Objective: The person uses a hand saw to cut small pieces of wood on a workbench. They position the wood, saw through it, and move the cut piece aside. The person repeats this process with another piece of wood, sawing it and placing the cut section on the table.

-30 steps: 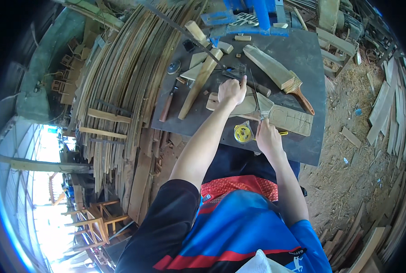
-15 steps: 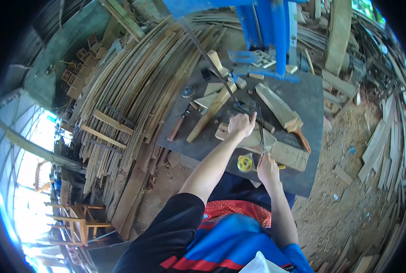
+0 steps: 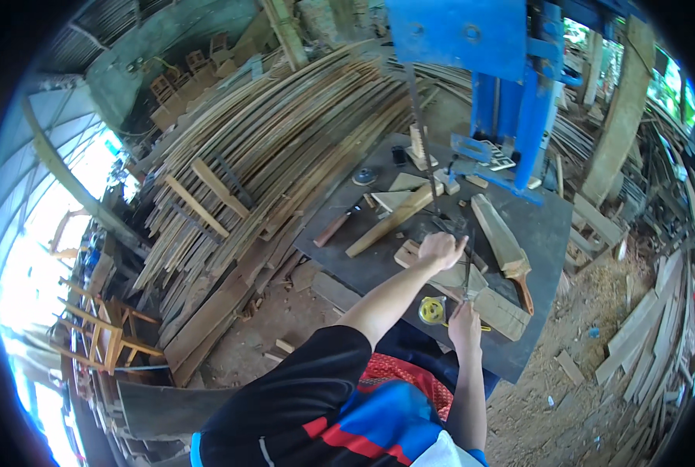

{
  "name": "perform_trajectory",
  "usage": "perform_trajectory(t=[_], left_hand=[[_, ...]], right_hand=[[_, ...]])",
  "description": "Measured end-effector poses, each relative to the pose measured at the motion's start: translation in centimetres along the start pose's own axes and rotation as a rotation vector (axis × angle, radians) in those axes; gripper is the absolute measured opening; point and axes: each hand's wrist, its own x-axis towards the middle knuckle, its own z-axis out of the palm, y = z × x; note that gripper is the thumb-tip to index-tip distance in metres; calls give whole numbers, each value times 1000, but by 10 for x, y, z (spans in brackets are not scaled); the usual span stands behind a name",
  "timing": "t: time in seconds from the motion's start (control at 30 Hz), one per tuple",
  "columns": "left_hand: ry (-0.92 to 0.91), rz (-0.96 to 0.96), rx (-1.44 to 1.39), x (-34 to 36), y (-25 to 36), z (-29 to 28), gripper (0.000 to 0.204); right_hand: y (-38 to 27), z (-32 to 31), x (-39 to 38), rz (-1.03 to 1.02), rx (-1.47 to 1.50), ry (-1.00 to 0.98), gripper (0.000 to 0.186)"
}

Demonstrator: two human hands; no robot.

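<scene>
Although the view has been swung up toward the saw (image 3: 456,43), the slim tool (image 3: 469,272) is still clamped in the right hand (image 3: 466,330) over the board (image 3: 504,313), closure of the left hand's (image 3: 442,251) fingers cannot be told, and work is judged unadvanced.

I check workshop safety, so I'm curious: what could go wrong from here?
1. The left hand appears close to the lower visible end of the saw blade; a slip might cut it.
2. The slim tool in the right hand points up toward the left thumb, so a jerk could jab it.
3. The yellow tape measure lies by the right hand near the table edge; a bump might knock it off.
</scene>
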Motion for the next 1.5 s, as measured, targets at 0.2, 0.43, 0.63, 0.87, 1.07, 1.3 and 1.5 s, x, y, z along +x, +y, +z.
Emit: perform_trajectory(t=[0.2,0.43,0.63,0.87,1.07,1.3,1.5], left_hand=[[25,47,-18,3,-2,6,74],[22,54,12,4,-1,4,74],[49,54,4,5,-1,3,75],[14,56,-9,2,-1,-1,75],[46,51,-25,-4,-3,1,74],[31,82,-17,3,-2,1,75],[47,114,-11,3,-4,4,74]], right_hand=[[-8,-11,-2,-10,31,2,30],[1,-3,0,-103,-10,63,28],[-2,-3,3,-77,74,57,29],[-8,-10,0,-63,42,20,31],[-8,-6,-3,-56,33,37,31],[-1,-2,1,-147,20,123,26],[-7,-7,-4,-101,-13,73,28]])
